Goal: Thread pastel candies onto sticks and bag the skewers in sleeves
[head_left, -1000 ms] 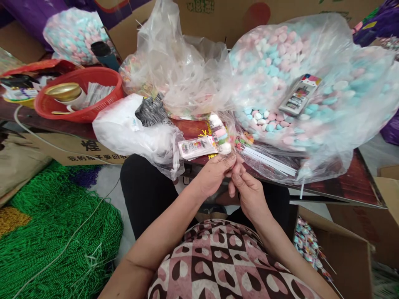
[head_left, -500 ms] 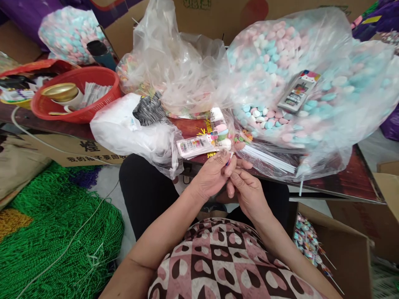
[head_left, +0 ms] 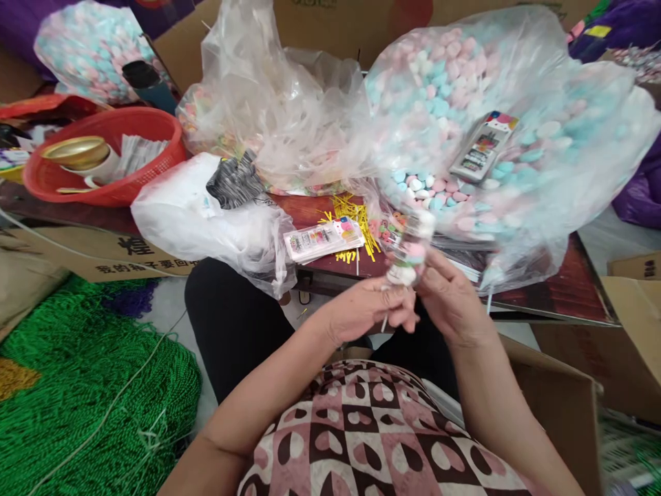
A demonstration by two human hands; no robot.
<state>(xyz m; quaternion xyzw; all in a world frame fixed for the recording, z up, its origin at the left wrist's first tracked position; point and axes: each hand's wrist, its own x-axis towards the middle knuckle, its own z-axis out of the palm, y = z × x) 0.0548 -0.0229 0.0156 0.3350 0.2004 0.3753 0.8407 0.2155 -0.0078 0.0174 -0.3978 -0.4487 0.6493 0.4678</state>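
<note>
A marshmallow skewer (head_left: 412,253) in a clear wrapper stands tilted above the table edge, stacked in white, pink and green. My left hand (head_left: 374,305) is closed around its lower end, and the white stick pokes out below the fingers. Against the skewer's right side, my right hand (head_left: 449,293) is closed at the wrapper; its fingertips are partly hidden and slightly blurred. Just left of the hands lies a stack of printed bags (head_left: 324,240). Yellow twist ties (head_left: 361,220) are scattered behind it, beside small colourful candies (head_left: 390,227).
Large clear bags of pastel marshmallows (head_left: 444,89) fill the table's right side, with a printed pack (head_left: 484,147) on top. A red basket (head_left: 103,189) stands at the left. Green cord (head_left: 98,386) heaps on the floor; an open carton (head_left: 552,399) sits at lower right.
The wrapped skewer has risen and moved right, now more upright in my hands. My right hand has shifted up from the stick end to the wrapper's side. The view has shifted slightly.
</note>
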